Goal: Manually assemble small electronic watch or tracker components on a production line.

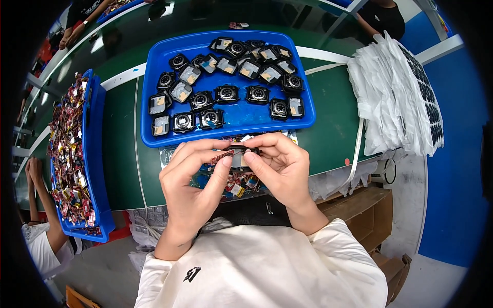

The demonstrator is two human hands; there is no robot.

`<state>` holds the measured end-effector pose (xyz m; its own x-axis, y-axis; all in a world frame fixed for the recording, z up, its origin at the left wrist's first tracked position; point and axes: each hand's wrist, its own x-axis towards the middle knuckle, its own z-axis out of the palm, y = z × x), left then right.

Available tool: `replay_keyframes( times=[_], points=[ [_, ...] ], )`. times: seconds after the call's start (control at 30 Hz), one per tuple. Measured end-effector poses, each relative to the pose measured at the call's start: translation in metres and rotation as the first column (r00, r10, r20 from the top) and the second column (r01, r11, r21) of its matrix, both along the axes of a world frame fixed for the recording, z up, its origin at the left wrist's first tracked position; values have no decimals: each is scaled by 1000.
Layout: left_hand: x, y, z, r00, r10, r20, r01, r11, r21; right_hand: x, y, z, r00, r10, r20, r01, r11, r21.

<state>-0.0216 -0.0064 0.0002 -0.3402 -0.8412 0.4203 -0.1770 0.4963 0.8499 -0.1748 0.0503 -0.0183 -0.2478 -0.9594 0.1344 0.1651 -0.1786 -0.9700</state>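
My left hand [191,177] pinches a small red circuit board [221,157] between thumb and fingers. My right hand [283,167] grips a black smartwatch case [239,158], its open side partly hidden by my fingers. Board and case are held close together, just in front of a blue tray [245,119]. That tray holds many similar watch cases [226,94], some with the round sensor back up and others showing a pale, open inside. Beneath my hands, more red boards and small parts [237,189] lie in a clear container, partly covered.
A long blue bin [97,169] heaped with red boards and small parts stands at left. On the right is a stack of white wrapped sheets [377,97]. A cardboard box [372,213] sits below the green table [120,149]. Other people's arms [38,179] show at left and beyond.
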Motion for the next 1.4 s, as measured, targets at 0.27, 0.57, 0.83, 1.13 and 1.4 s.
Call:
replay_keyframes(
  times=[0.27, 0.57, 0.83, 1.13, 1.4],
  points=[
    [-3, 3, 1, 998, -6, -59, 5, 1000, -28, 6, 1, -2, 995, -96, -29, 94, 993, -67],
    [-5, 4, 5, 997, -34, -65, 29, 997, -69, 7, 3, -7, 987, -152, -55, 142, 979, -143],
    [1, 9, 2, 998, 62, 22, -58, 987, -146, 1, 2, -3, 996, -61, 64, 67, 993, -95],
    [4, 15, -7, 909, -115, -400, 344, 748, 568, 0, 1, -7, 979, -149, -138, 108, 957, -267],
    [0, 15, -14, 901, -30, -433, 289, 785, 547, -1, 5, -3, 972, -130, -198, 80, 967, -242]
  ],
)
